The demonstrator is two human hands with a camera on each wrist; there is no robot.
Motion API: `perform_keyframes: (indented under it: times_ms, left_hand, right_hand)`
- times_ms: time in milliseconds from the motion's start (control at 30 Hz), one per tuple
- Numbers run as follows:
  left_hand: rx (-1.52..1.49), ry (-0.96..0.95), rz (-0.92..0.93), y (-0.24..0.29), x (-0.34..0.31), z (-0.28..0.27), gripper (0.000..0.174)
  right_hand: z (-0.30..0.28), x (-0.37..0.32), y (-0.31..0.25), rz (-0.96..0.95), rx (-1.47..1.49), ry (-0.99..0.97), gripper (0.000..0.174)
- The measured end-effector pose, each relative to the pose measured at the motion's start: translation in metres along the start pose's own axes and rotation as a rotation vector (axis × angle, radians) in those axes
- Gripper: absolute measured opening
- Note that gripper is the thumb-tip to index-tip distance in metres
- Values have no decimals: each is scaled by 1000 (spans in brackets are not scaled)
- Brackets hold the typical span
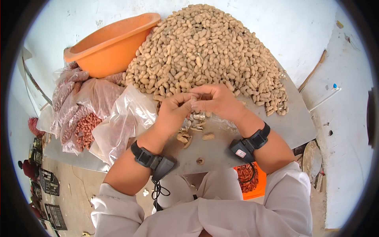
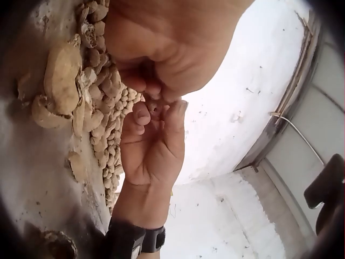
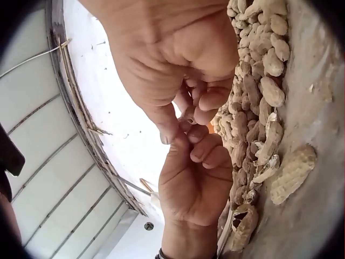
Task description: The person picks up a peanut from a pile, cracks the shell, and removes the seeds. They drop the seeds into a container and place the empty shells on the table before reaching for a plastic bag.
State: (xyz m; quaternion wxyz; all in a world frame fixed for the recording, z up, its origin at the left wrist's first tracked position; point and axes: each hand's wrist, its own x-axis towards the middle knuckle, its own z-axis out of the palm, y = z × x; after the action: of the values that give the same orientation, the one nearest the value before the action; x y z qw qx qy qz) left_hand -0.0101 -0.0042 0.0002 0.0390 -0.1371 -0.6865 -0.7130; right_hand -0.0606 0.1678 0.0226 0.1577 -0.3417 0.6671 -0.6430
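My left hand (image 1: pixel 172 112) and right hand (image 1: pixel 223 102) meet fingertip to fingertip over the near edge of the peanut heap (image 1: pixel 205 51). Between them they pinch a peanut (image 3: pixel 187 115), mostly covered by the fingers; how far its shell is split I cannot tell. In the left wrist view the right hand (image 2: pixel 153 156) faces the left with curled fingers. Broken peanut shells (image 1: pixel 184 138) lie on the metal table (image 1: pixel 221 154) just below the hands. A cracked shell half (image 3: pixel 294 174) shows close up in the right wrist view.
An orange basin (image 1: pixel 106 51) leans at the back left. Clear plastic bags (image 1: pixel 98 96) of reddish kernels sit at the table's left, beside a crumpled bag (image 1: pixel 130 114). Under the near edge an orange container (image 1: pixel 252 179) holds reddish kernels. Black crates (image 1: pixel 49 182) stand on the floor.
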Motion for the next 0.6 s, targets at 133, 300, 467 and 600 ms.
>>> perform_keyframes:
  times_ms: [133, 300, 467, 600]
  left_hand:
    - [-14, 5, -21, 0, -2, 1, 21]
    - [-112, 37, -57, -2, -4, 4, 19]
    - [-359, 89, -61, -2, 1, 8, 18]
    - [-373, 124, -23, -6, 2, 7, 18]
  right_hand:
    - [4, -3, -7, 16, -25, 18, 29]
    - [5, -4, -8, 4, -84, 13, 26]
    - [0, -3, -16, 11, -49, 47, 20]
    - [-3, -3, -12, 9, -115, 48, 20]
